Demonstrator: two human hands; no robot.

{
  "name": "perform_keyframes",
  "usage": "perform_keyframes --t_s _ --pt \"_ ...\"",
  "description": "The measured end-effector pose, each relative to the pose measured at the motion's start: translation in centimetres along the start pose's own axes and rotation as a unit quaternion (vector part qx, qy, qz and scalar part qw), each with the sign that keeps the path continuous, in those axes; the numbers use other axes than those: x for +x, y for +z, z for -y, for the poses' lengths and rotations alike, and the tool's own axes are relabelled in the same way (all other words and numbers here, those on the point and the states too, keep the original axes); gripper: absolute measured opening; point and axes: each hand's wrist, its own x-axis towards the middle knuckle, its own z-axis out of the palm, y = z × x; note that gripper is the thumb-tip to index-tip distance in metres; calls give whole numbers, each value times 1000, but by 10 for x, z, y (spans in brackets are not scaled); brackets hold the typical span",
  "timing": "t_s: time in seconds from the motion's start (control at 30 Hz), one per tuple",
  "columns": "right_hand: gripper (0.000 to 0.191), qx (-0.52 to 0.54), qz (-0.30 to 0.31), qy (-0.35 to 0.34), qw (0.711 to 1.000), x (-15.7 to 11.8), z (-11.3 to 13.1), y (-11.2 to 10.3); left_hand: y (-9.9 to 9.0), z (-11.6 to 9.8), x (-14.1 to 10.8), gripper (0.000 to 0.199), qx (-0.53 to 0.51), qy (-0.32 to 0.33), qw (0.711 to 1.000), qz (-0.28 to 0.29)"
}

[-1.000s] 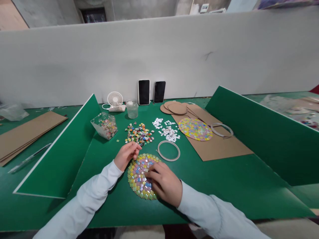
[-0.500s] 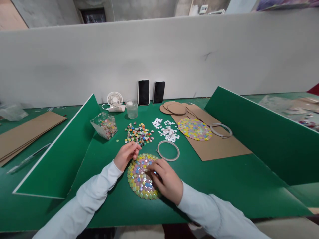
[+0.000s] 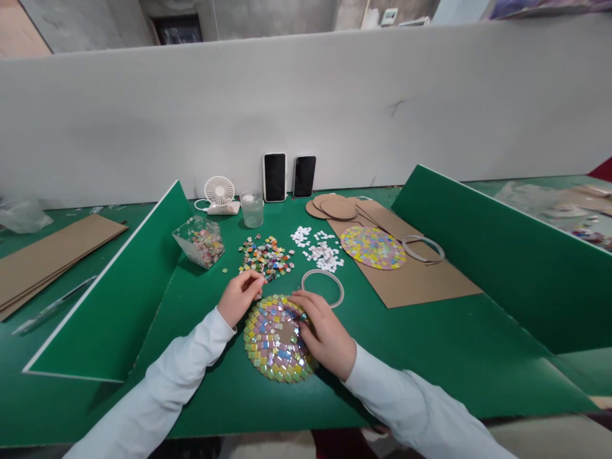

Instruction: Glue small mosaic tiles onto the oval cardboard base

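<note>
So the green bench [image 3: 430, 357] is pretty crowded: along the back edge sit a small white fan [image 3: 220, 190], a clear cup [image 3: 252, 209] and two phones [image 3: 289, 176] propped against the wall, with a tilted clear box of tiles [image 3: 199, 240] nearer the left divider. Loose coloured tiles [image 3: 266, 256] and white bits [image 3: 321, 250] lie just behind the hands, a ring [image 3: 322, 287] beside them. The round mosaic disc [image 3: 277, 339] lies near the front edge, its bare centre showing. Left hand [image 3: 238, 297] rests at the disc's upper-left rim, fingers curled and pinched; can't tell if it's holding a tile. Right hand [image 3: 325, 331] lies loosely open, palm down on the disc's right side, gripping nothing.
</note>
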Motion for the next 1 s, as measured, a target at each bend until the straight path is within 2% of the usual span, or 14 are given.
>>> perform_keyframes --t_s 0.13,0.27,0.4,0.5,0.67,0.77,0.9,1.0 --pt "41 7 -11 4 1000 0 0 -2 -4 4 2 8 42 30 998 -36" --pt "42 21 -23 11 999 1 0 -3 -12 7 8 6 173 82 981 -40" --pt "43 24 -26 23 999 1 0 -4 -20 11 11 12 286 158 943 60" --pt "43 23 -25 31 999 1 0 -4 -23 14 10 13 349 181 911 129" --pt "42 24 -18 27 999 1 0 -3 -23 13 9 11 448 192 854 180" --pt "41 26 -20 26 999 1 0 -3 -23 11 10 13 483 198 832 189" --pt "38 26 -27 26 999 1 1 -4 -21 10 10 12 497 195 830 164" --pt "35 27 -37 24 999 2 1 -4 -19 10 9 11 476 171 854 121"
